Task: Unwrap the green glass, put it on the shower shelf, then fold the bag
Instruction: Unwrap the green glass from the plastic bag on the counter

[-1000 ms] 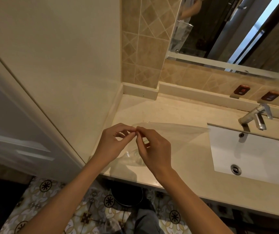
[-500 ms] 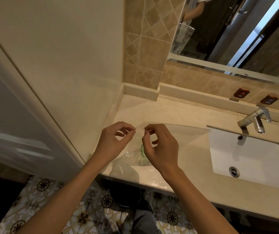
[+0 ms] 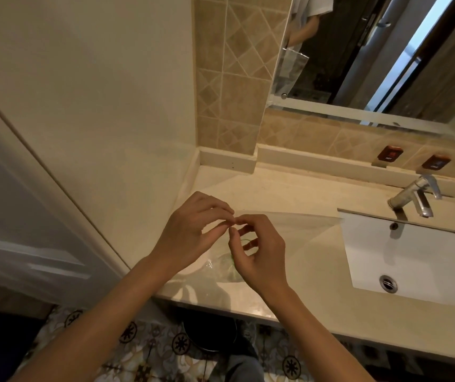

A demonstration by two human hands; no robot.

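A clear plastic bag (image 3: 298, 227) hangs over the beige counter (image 3: 289, 188), its top edge stretching right toward the sink. The green glass (image 3: 227, 267) sits low inside it, mostly hidden behind my right hand. My left hand (image 3: 190, 232) and my right hand (image 3: 256, 252) meet at the bag's top left corner. Thumb and fingertips of both hands pinch the plastic there.
A white sink (image 3: 413, 257) with a chrome tap (image 3: 413, 195) lies to the right. A mirror (image 3: 372, 51) hangs above the tiled back wall. A white door (image 3: 22, 216) stands at the left. Below the counter edge there is a dark round bin (image 3: 210, 336) on a patterned floor.
My hands had drawn a little apart half a second ago; now their fingertips are together again at the bag's top edge. The view has shifted slightly.
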